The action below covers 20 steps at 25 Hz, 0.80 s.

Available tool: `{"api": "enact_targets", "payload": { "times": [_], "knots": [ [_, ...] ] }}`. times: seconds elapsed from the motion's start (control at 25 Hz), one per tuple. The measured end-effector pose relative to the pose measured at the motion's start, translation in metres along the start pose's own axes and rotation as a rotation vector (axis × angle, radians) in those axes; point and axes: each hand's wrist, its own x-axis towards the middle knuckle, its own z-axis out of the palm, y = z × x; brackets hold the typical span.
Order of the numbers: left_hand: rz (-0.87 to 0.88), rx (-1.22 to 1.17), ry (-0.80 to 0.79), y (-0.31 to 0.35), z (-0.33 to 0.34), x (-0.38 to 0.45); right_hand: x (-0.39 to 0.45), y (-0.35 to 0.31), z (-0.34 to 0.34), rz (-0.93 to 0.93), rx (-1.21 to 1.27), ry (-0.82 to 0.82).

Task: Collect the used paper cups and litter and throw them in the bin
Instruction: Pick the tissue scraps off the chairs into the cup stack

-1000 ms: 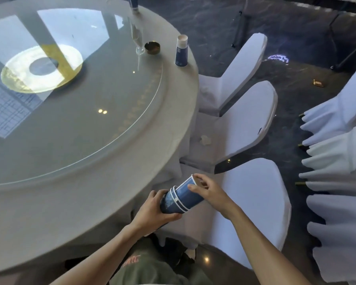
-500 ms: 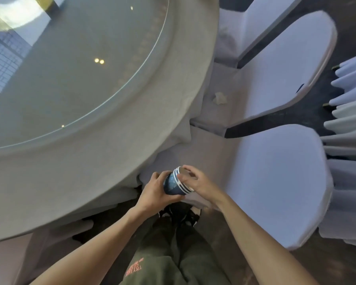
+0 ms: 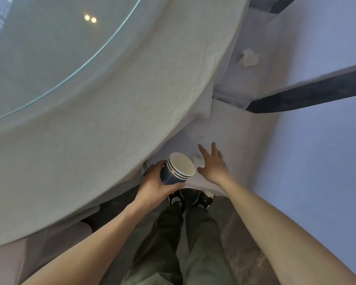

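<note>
The right hand [image 3: 212, 165], which was pinching the rim of the stacked cups [image 3: 178, 169] half a second ago, is now reaching off them with fingers spread and nothing in its grasp, over a crumpled tissue [image 3: 199, 161] lying on the chair seat [image 3: 240, 140]. The left hand [image 3: 156, 183] is still gripping the cups around their base, the open mouth pointing toward one o'clock, with the tissue just beside the rim at two o'clock. A second tissue [image 3: 249, 58] is lying on the next chair, far off at one o'clock.
</note>
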Motion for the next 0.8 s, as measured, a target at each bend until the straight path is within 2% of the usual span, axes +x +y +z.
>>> {"api": "enact_targets", "payload": {
  "times": [0.24, 0.36, 0.6, 0.8],
  "knots": [
    [-0.049, 0.015, -0.027, -0.016, 0.0, 0.011, 0.024, 0.008, 0.047, -0.027, -0.208, -0.07],
    [-0.056, 0.002, -0.05, -0.01, -0.003, 0.008, 0.014, 0.025, 0.052, -0.02, -0.201, -0.09],
    [0.008, 0.043, -0.109, 0.018, -0.005, -0.01, -0.029, 0.038, 0.004, 0.119, -0.04, 0.007],
    [0.103, 0.118, -0.145, 0.067, -0.011, -0.021, -0.088, 0.018, -0.072, 0.129, 0.289, 0.228]
  ]
}}
